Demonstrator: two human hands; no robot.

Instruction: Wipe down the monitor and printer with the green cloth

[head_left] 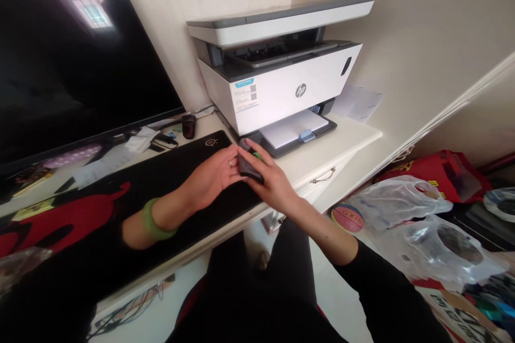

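Both hands meet over a small black object (247, 169), possibly a computer mouse, with a bit of green showing at its top edge. My right hand (267, 177) wraps over it from above. The fingertips of my left hand (215, 174) press against its left side, and a green bangle (155, 220) circles that wrist. Under my left hand lies a long black desk mat (177, 177) with a red design. The underside of the object is hidden by my fingers.
A white HP printer (281, 86) stands just beyond the hands, with paper in its tray. A large dark monitor (80, 64) rises at the left, and a small dark cup (188, 126) stands near it. Plastic bags (402, 203) and a ball (347, 218) lie on the floor at right.
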